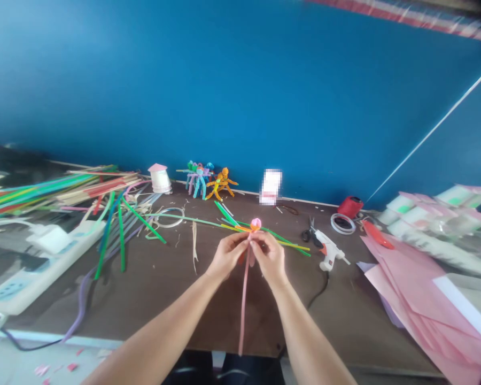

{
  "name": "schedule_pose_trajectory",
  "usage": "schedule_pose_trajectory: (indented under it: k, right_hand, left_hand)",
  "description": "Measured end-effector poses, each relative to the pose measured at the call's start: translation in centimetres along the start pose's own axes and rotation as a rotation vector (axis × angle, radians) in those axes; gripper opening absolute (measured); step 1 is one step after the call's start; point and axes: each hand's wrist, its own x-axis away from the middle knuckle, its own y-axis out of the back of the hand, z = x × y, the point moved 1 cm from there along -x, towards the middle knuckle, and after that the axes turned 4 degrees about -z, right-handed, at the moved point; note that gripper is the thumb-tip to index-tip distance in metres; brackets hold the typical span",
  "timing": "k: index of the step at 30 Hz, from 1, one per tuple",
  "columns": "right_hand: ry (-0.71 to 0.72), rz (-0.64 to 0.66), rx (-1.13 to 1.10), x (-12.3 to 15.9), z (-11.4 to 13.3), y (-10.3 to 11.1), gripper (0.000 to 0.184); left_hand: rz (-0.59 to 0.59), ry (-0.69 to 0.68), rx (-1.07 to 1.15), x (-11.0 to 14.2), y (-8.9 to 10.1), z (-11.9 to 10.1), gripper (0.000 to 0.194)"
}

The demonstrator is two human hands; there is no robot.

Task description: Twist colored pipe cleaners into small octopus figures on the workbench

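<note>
My left hand [228, 254] and my right hand [271, 258] meet over the middle of the table, fingertips pinched together on a pink pipe cleaner [244, 305]. One long end of it hangs down toward the table's front edge. Above my fingertips it forms a rounded pink head [256, 223], with an orange band just beneath. Part of the piece is hidden by my fingers. Behind my hands lie loose green and yellow pipe cleaners [294, 245]. Small finished figures of bent pipe cleaners, among them an orange one [223, 183], stand against the wall.
On the left, a white power strip [74, 248] and a pile of colored pipe cleaners [56, 187] lie near a white cup with a pink roof [159, 179]. On the right are scissors [310, 231], a glue gun [329, 249], a tape ring [343, 224] and pink sheets [409, 299].
</note>
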Motion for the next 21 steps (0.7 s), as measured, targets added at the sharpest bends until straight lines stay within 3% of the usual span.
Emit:
schedule_pose_trajectory:
  k: [3, 7, 12, 17, 21]
  right_hand:
    - [0.099, 0.045, 0.011, 0.0, 0.3, -0.1, 0.014]
    - [0.083, 0.040, 0.001, 0.1, 0.0, -0.2, 0.017]
    - [-0.102, -0.094, 0.064, 0.0, -1.0, 0.0, 0.012]
    - [-0.322, 0.095, -0.168, -0.2, -0.7, -0.5, 0.024]
    - [-0.396, 0.122, -0.270, -0.2, -0.5, -0.8, 0.024]
  left_hand:
    - [0.025, 0.092, 0.140, -0.3, 0.1, 0.4, 0.026]
    - [-0.010, 0.180, 0.238, -0.6, 0.4, 0.4, 0.023]
    - [-0.070, 0.225, 0.322, -0.8, 0.5, 0.1, 0.023]
    - [-0.078, 0.242, 0.289, -0.9, 0.4, 0.7, 0.025]
    - [-0.036, 0.242, 0.261, -0.8, 0.4, 1.1, 0.024]
